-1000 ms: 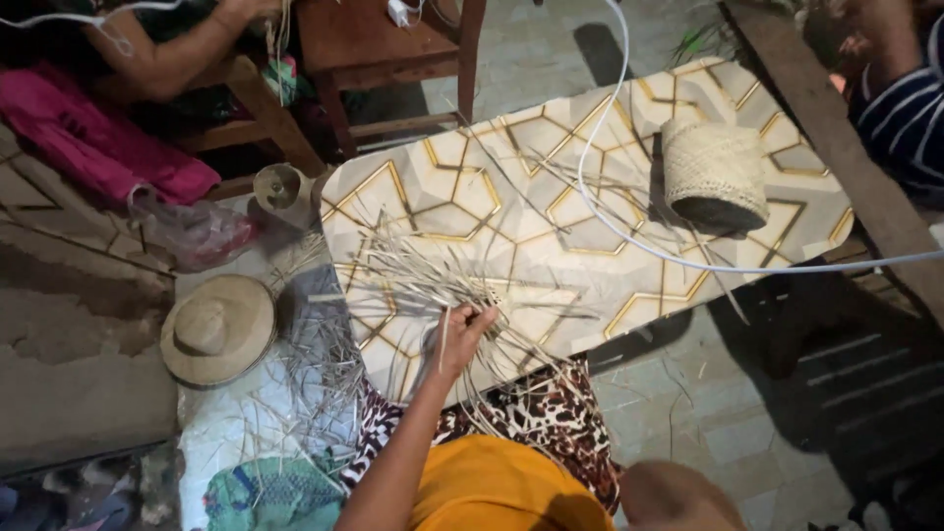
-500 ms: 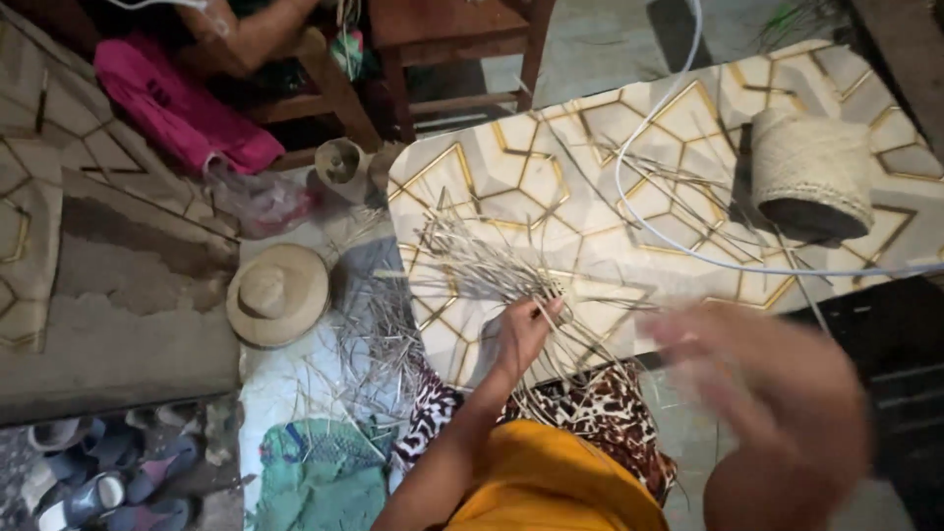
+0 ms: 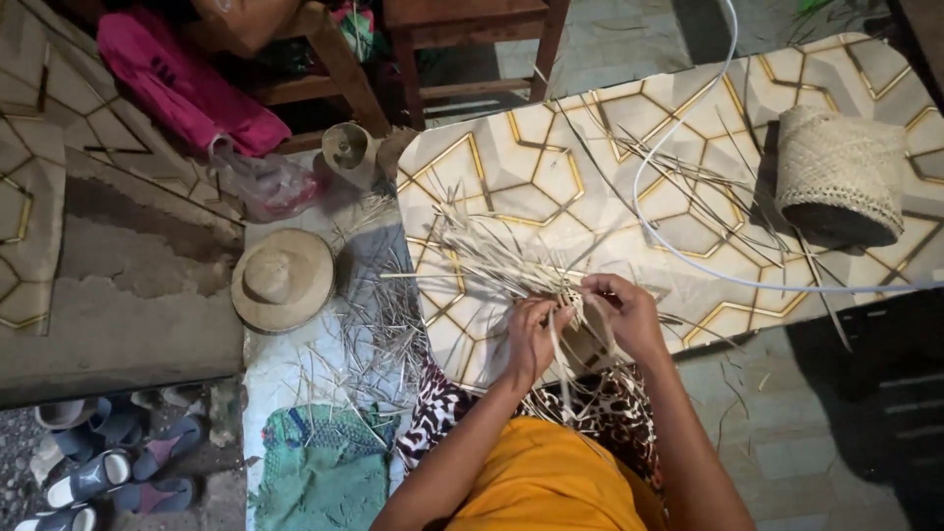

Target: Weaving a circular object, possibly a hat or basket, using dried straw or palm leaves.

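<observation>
My left hand [image 3: 532, 335] and my right hand [image 3: 623, 314] meet at the near edge of a hexagon-patterned board [image 3: 511, 167]. Both pinch a small woven start of pale straw strips [image 3: 568, 299]. Loose strips [image 3: 472, 258] fan out from it to the left across the board, and others hang down over my patterned lap. A finished woven straw basket [image 3: 839, 174] lies on its side at the board's far right.
A white cable [image 3: 688, 118] loops across the board. A small straw hat [image 3: 282, 279] lies on the floor to the left among scattered strips [image 3: 379, 329]. Wooden furniture legs [image 3: 334, 61], pink cloth [image 3: 177, 88] and sandals [image 3: 93, 472] lie around.
My right hand has swung in from the right and closed on the straw weave beside my left hand. The view has shifted, so the board sits further right.
</observation>
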